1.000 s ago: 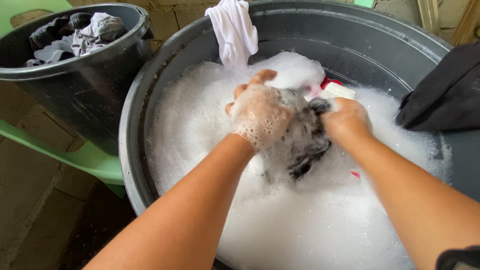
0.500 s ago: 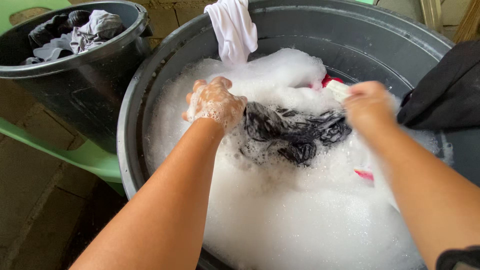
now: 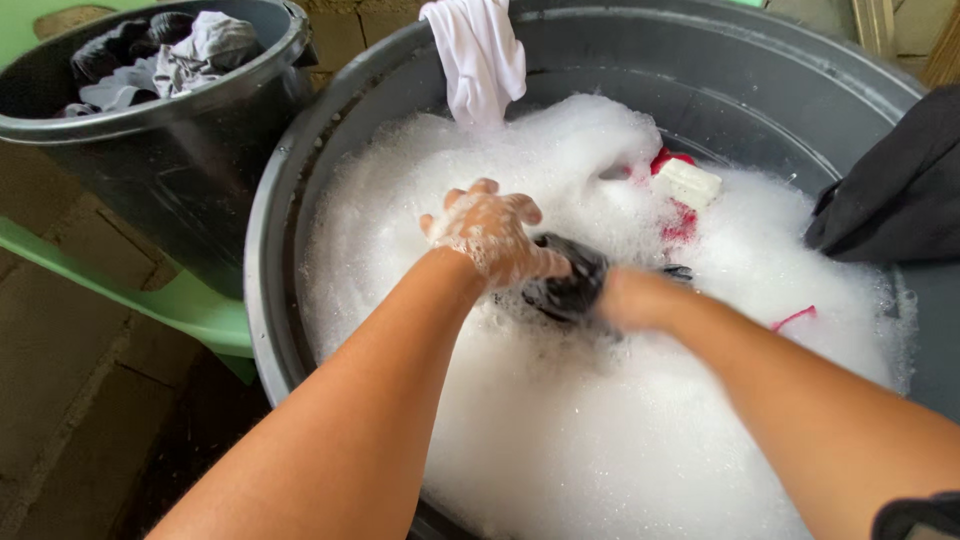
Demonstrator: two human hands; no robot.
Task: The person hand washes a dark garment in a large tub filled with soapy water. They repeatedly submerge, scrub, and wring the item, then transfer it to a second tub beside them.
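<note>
A large grey tub [image 3: 270,260] holds thick white suds [image 3: 620,440]. In its middle my left hand [image 3: 495,235], covered in foam, grips one side of a bunched dark wet garment [image 3: 570,280]. My right hand [image 3: 625,298] is blurred by motion and holds the other side of the same garment, right against the left hand. A white bar of soap [image 3: 688,182] lies on the foam behind my hands, beside bits of red cloth [image 3: 680,222].
A white cloth [image 3: 480,55] hangs over the tub's far rim. A black garment [image 3: 895,195] drapes over the right rim. A second dark tub [image 3: 160,150] with grey and dark clothes stands at the left on a green bench [image 3: 180,300]. Paved floor lies below.
Half a second ago my hands were apart with the dark garment stretched between them. Now they have come together again and the garment is bunched up between them.
</note>
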